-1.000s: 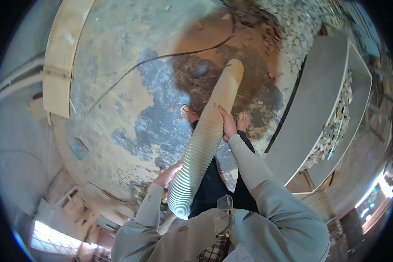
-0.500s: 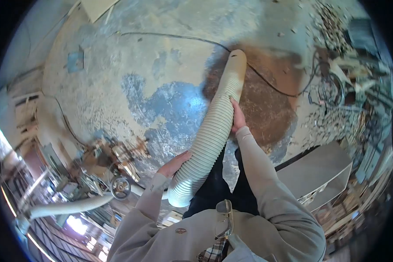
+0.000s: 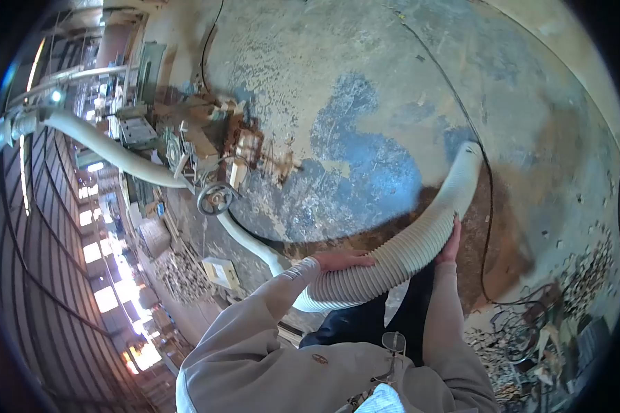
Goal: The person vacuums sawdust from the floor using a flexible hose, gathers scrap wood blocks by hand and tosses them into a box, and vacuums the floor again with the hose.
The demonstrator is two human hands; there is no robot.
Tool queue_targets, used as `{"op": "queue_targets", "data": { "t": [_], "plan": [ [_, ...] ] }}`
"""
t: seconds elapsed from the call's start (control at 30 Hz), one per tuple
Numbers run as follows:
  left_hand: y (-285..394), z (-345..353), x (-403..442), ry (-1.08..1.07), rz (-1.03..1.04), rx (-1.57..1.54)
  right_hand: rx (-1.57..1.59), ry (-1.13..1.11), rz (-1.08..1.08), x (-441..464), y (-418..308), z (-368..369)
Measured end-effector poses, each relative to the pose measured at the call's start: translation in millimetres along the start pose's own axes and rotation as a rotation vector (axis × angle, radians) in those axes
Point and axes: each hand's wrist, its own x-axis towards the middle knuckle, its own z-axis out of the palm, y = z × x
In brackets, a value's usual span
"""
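A thick, cream-coloured ribbed duct hose (image 3: 410,249) lies across in front of my body, curving up to the right, where its far end is close to a dark cable on the floor. My left hand (image 3: 346,260) is laid over the near part of the hose, fingers along its ribs. Against the hose's right side, farther up, my right hand (image 3: 450,242) grips it, with some fingers hidden. Between them my two hands hold the hose above the floor. Its near end is partly hidden behind my left sleeve.
At the left stands a machine with a handwheel (image 3: 215,198), and a second pale hose (image 3: 120,155) runs to it. The dark cable (image 3: 487,206) crosses the stained concrete floor (image 3: 365,138). Wood scraps (image 3: 585,275) and clutter lie at the lower right.
My view has turned to the left, bringing the machine and windows further in. The hose has swung to a flatter, more bent position, and both hands are still on it.
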Motion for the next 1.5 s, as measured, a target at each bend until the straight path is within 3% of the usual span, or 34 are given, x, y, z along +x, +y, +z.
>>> {"op": "queue_targets", "data": {
  "t": [0.17, 0.27, 0.4, 0.53, 0.57, 0.63, 0.67, 0.77, 0.83, 0.93, 1.0, 1.1, 1.13, 1.2, 1.33, 1.5],
  "plan": [
    [22, 3, -20, -0.044, 0.078, 0.074, -0.007, 0.091, 0.010, -12, 1, -12],
    [-5, -16, -24, -0.048, 0.086, 0.090, -0.060, 0.093, 0.056, 0, 23, -3],
    [-63, -50, -32, -0.016, 0.185, -0.044, -0.124, 0.087, 0.179, 21, 59, 49],
    [-107, -101, -50, -0.005, 0.211, -0.177, -0.402, 0.225, 0.021, 48, 114, 126],
    [-124, -115, -57, 0.016, 0.252, -0.225, -0.426, 0.222, 0.038, 56, 131, 150],
    [-154, -129, -90, 0.035, 0.289, -0.330, -0.338, -0.002, 0.396, 74, 168, 174],
    [-160, -142, -113, 0.074, 0.262, -0.406, -0.464, -0.030, 0.269, 84, 198, 188],
    [-239, -161, -123, 0.116, 0.317, -0.629, -0.590, -0.116, 0.356, 104, 284, 240],
    [-279, -165, -142, 0.108, 0.325, -0.954, -0.609, -0.156, 0.545, 128, 350, 248],
    [-333, -162, -166, 0.140, 0.325, -1.185, -0.865, -0.233, 0.549, 143, 450, 258],
    [-364, -158, -171, 0.185, 0.333, -1.259, -1.005, -0.281, 0.555, 147, 507, 276],
    [-399, -148, -166, 0.264, 0.382, -1.366, -1.061, -0.211, 0.885, 141, 575, 301],
    [-405, -149, -160, 0.298, 0.439, -1.403, -1.149, -0.278, 0.829, 113, 579, 350],
    [-408, -157, -152, 0.295, 0.466, -1.456, -1.280, -0.284, 0.855, 127, 610, 360],
    [-380, -188, -154, 0.278, 0.483, -1.513, -1.387, -0.189, 0.932, 161, 617, 378],
    [-312, -218, -150, 0.166, 0.500, -1.412, -1.129, -0.169, 0.886, 177, 515, 418]
  ]
}}
